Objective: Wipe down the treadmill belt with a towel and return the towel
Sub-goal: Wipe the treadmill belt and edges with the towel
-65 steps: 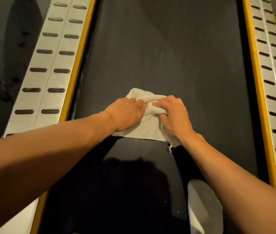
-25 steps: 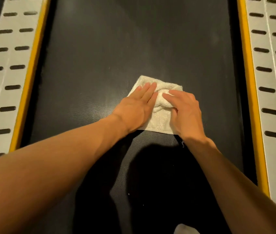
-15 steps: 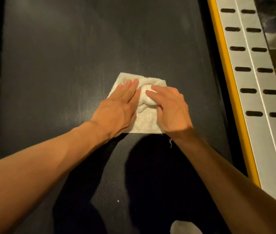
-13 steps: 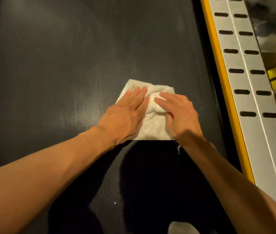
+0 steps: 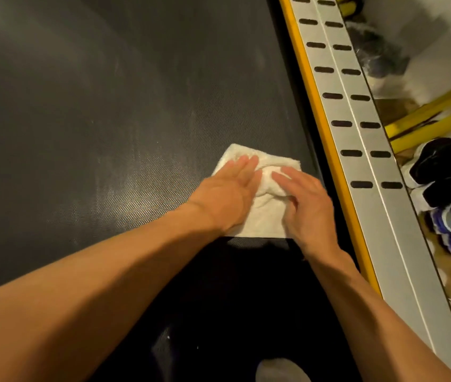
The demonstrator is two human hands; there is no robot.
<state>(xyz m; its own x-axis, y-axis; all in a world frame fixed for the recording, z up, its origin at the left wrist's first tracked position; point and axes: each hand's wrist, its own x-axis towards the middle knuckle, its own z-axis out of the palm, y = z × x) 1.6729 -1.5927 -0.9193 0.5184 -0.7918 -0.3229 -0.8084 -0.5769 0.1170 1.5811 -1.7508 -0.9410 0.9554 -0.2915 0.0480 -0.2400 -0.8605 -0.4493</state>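
While the folded white towel (image 5: 260, 213) is lain flat on the black treadmill belt (image 5: 108, 106), it is pressed down from above by both hands. The left hand (image 5: 227, 197) is laid palm-down over the towel's left half, fingers stretched out and close together, their tips reaching nearly to the towel's far edge. The right hand (image 5: 307, 205) is spread over the towel's right half, fingers extended and slightly parted. No grip is closed around the cloth: both hands are held open, and a bunched ridge of towel is seen between them. The towel is placed near the belt's right edge, just beside the yellow strip (image 5: 326, 139) and the slotted grey side rail (image 5: 362, 150). Shoes (image 5: 444, 175) are seen on the floor beyond the rail.
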